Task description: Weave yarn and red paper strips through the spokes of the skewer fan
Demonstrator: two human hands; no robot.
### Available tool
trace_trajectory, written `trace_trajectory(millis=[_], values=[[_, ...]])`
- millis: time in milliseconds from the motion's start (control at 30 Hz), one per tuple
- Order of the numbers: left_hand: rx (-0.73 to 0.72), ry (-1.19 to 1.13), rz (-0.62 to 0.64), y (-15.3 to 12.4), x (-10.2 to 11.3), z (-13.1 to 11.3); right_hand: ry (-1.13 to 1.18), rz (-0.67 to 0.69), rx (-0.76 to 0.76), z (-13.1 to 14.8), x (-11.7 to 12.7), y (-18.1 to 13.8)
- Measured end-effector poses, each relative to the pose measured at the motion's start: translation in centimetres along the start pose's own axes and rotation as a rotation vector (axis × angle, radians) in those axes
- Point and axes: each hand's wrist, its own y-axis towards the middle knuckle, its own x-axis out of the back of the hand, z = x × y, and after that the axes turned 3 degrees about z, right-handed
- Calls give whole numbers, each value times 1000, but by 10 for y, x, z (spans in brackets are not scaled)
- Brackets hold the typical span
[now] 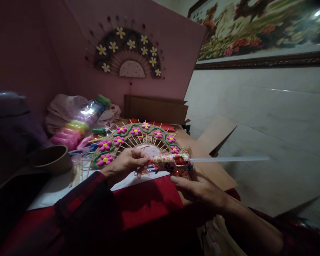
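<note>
My right hand (193, 188) grips a flower-patterned hot glue gun (170, 162), its nozzle pointing left and a small red light glowing on its side. A long translucent glue stick (229, 159) sticks out of its back end to the right. At the nozzle tip, my left hand (130, 162) has its thumb and forefinger pinched together; what is between them is too small to make out. Just behind both hands lies a half-round fan (132, 131) wound with brown twine, bearing pink clay flowers, a green wavy line and thin wooden sticks.
A similar fan (128, 49) with white flowers hangs on the pink panel. At left are a roll of tape (54, 160), bagged colored clay (77, 122) and loose sticks (77, 174) on white paper. Cardboard (154, 110) stands behind; a red cloth (152, 201) covers the front.
</note>
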Motion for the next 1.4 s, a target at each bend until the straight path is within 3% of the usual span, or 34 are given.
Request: trace_trajectory(millis=[400, 1400], values=[[-6, 0, -5, 0, -1, -1, -11, 36, 21, 3, -1, 0], [5, -3, -29, 0, 0, 0, -59, -36, -36, 3, -4, -2]])
